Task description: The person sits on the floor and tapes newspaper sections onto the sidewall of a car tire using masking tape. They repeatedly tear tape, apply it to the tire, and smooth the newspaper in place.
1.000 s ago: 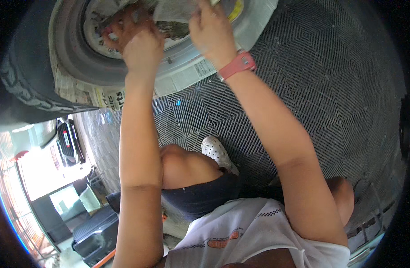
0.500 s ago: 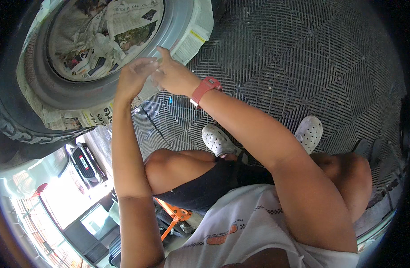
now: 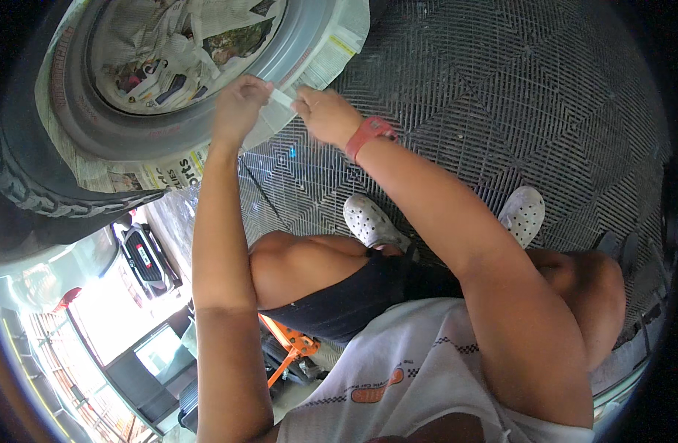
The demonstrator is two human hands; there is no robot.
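Note:
A short whitish strip of tape (image 3: 282, 97) is stretched between my two hands. My left hand (image 3: 239, 109) pinches one end near the lower right edge of a grey ring-shaped tyre sidewall (image 3: 106, 136). The other end is in the closed fingers of my right hand (image 3: 328, 114), to the right over the floor. Printed newspaper (image 3: 228, 44) covers the round middle of the wheel. More newspaper (image 3: 330, 63) forms a skirt around the sidewall's outer edge. A red watch (image 3: 371, 136) is on my right wrist.
Knobby black tread (image 3: 29, 192) shows at the left below the paper. Dark ribbed floor tiles (image 3: 501, 96) spread to the right. My feet are in white perforated clogs (image 3: 372, 220). At lower left are an orange metal piece (image 3: 298, 345) and a vehicle's front grille (image 3: 143, 255).
My hands were together by the sidewall's edge. They have drawn apart, my right hand shifting right, and the tape strip now shows between them. The view has shifted slightly.

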